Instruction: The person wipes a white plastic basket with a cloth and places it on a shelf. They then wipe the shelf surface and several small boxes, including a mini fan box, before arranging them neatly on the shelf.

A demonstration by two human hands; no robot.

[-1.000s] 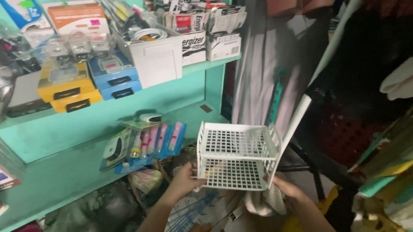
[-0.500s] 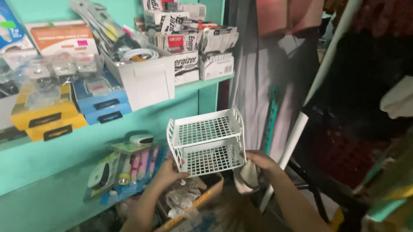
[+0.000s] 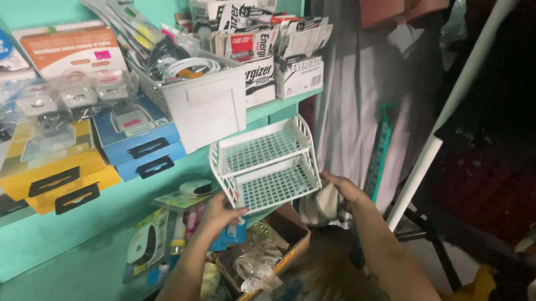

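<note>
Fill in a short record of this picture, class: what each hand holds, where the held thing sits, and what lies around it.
Left hand: grips the rack's lower left corner
Right hand: holds the rack's right side
Held thing: white two-tier mesh rack, tilted, in front of the teal shelf
Above: white bin of cables, battery packs
Below: open cardboard box

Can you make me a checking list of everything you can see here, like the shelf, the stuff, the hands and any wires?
Surface: teal shelf, crowded with goods.
Job's things: white two-tier mesh rack, held up in front of the shelf, tilted.
Clutter: white bin of packets; yellow boxes and blue boxes; cardboard box with plastic bags below.
Grips: left hand holds the rack's lower left corner; right hand holds its lower right edge.
Cables: white coiled cord in the bin.
Surroundings: grey cloth hanging, white pole leaning.
</note>
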